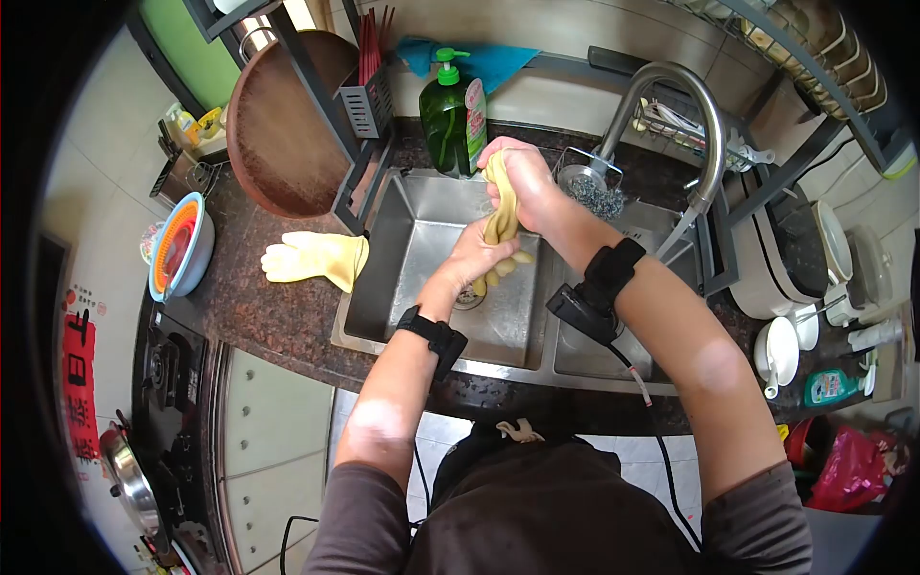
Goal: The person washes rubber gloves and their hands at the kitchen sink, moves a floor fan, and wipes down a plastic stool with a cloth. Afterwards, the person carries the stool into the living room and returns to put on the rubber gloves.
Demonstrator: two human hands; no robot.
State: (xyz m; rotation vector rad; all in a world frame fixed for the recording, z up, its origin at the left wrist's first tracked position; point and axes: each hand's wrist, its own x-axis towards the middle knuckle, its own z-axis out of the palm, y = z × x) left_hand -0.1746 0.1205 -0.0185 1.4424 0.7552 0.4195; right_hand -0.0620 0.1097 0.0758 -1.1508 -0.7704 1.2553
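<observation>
Over the left basin of the steel sink (383, 264), both hands grip one yellow rubber glove (500, 222), which looks twisted between them. My right hand (527, 182) is closed around its upper end, near the soap bottle. Lower down, my left hand (474, 254) is wrapped round the middle, and the glove's fingers hang below it above the drain. A second yellow rubber glove (316, 259) lies flat on the counter left of the sink, its cuff by the basin's rim.
A green soap bottle (446, 125) stands behind the sink. The faucet (714, 125) arches over the right side, near a scrubber in a wire holder (594, 192). A round wooden board (287, 125) leans in a rack at left. Nested bowls (182, 247) sit by the stove (172, 374).
</observation>
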